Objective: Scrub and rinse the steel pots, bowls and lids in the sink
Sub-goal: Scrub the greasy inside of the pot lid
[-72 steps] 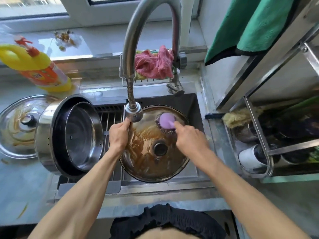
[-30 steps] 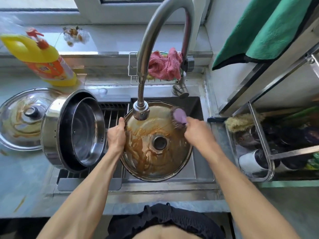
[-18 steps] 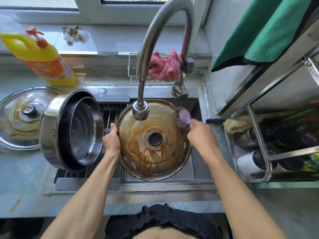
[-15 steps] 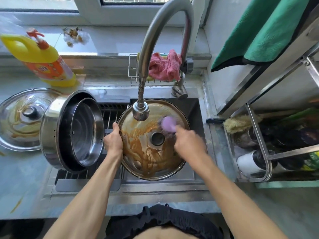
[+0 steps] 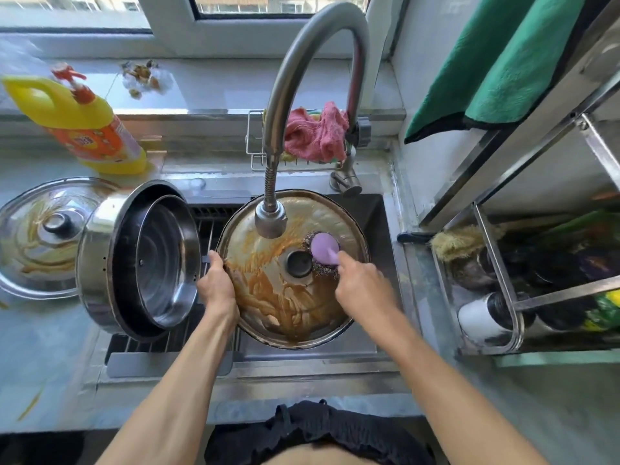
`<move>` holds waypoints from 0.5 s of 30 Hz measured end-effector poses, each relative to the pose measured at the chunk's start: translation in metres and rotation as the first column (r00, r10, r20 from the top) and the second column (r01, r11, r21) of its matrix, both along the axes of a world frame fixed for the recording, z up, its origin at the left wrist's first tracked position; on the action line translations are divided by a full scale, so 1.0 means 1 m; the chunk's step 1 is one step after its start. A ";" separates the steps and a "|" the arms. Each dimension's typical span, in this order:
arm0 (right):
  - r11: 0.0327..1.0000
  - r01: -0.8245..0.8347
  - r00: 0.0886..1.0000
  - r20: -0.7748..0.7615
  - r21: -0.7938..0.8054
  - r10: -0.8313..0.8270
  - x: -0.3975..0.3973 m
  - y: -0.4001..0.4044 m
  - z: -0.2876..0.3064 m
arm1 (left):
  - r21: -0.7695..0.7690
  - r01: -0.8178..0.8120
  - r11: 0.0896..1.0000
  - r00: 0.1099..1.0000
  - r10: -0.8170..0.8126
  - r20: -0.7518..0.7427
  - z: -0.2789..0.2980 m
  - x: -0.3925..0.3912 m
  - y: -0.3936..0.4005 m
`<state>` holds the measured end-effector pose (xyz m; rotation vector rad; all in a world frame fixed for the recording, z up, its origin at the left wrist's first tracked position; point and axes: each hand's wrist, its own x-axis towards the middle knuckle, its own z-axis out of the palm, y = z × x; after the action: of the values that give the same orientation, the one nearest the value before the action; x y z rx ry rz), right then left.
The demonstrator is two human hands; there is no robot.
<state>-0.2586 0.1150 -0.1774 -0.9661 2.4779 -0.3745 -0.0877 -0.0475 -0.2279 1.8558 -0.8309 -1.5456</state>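
Note:
A round steel lid (image 5: 285, 297), smeared with brown residue, is held tilted over the sink (image 5: 372, 209), its underside facing me. My left hand (image 5: 216, 288) grips its left rim. My right hand (image 5: 364, 288) holds a purple-handled steel-wool scrubber (image 5: 323, 248) pressed on the lid just right of the centre knob hole. A steel pot (image 5: 141, 260) lies on its side on the drain rack, a smaller steel bowl nested inside. A second dirty lid (image 5: 43, 236) lies flat on the counter at left.
The faucet head (image 5: 270, 221) hangs over the lid's upper part. A yellow detergent bottle (image 5: 80, 125) stands at the back left, a pink cloth (image 5: 317, 134) in a wire caddy behind the sink. A steel rack (image 5: 503, 290) with utensils and a green towel (image 5: 510, 62) are at right.
My right hand has moved the scrubber from the lid's upper right edge inward to beside the centre hole. My left hand has slid a little down the left rim.

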 end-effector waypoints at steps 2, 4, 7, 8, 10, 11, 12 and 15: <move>0.994 0.111 0.994 0.012 -0.004 -0.111 -0.017 -0.001 -0.002 | 0.020 -0.003 1.000 1.000 0.003 -0.023 -0.001 0.001 0.001; 0.986 0.167 0.986 -0.011 0.013 -0.167 -0.019 -0.003 -0.004 | 0.025 -0.017 1.000 1.000 0.017 -0.023 -0.002 0.002 0.003; 0.999 0.023 0.999 0.028 -0.023 -0.023 0.006 -0.001 0.001 | 0.051 -0.066 0.997 0.996 0.068 -0.052 0.002 -0.001 0.007; 0.997 0.067 0.997 0.041 -0.034 -0.065 -0.001 -0.001 0.000 | 0.058 -0.081 0.995 0.994 0.085 -0.065 0.005 -0.002 0.009; 0.978 0.211 0.976 0.054 -0.010 -0.210 -0.022 0.001 -0.007 | 0.049 -0.105 0.993 0.991 0.109 -0.075 0.005 -0.003 0.011; 0.975 0.220 0.975 0.044 -0.010 -0.220 -0.020 0.001 -0.009 | 0.045 -0.115 0.992 0.990 0.118 -0.072 0.005 -0.001 0.012; 0.984 0.178 0.983 0.041 -0.025 -0.177 -0.010 0.001 -0.006 | 0.043 -0.112 0.993 0.991 0.115 -0.073 0.006 -0.001 0.012; 0.995 0.082 0.994 0.071 -0.065 -0.077 0.007 0.001 -0.004 | 0.070 -0.119 0.991 0.987 0.125 -0.098 0.012 -0.001 0.011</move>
<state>-0.2518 0.1163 -0.1809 -0.8679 2.4606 -0.5124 -0.0891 -0.0370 -0.2157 1.8193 -0.6169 -1.5918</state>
